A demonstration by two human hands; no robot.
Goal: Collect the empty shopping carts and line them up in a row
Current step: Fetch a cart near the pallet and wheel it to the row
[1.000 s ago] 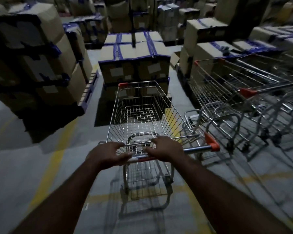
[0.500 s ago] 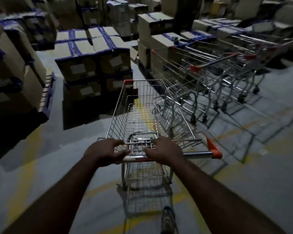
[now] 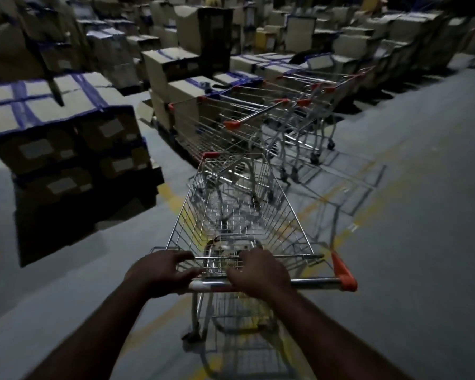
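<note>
An empty wire shopping cart (image 3: pixel 239 204) with orange corner caps stands right in front of me on the grey floor. My left hand (image 3: pixel 159 271) grips the left part of its metal handle bar (image 3: pixel 313 282). My right hand (image 3: pixel 258 272) grips the bar near its middle. Ahead and to the right, a row of other empty carts (image 3: pixel 288 116) stands side by side with their baskets towards the boxes. The front of my cart points at the nearest cart of that row.
Stacked cardboard boxes with blue tape (image 3: pixel 66 138) stand on a pallet at the left, close to my cart. More box stacks (image 3: pixel 176 67) fill the background. Open grey floor (image 3: pixel 422 215) with faded yellow lines spreads to the right.
The view and my cart have swung to the right. The row of carts has shifted from the right edge towards the centre, and the box stack has moved to the left. Both hands stay on the handle.
</note>
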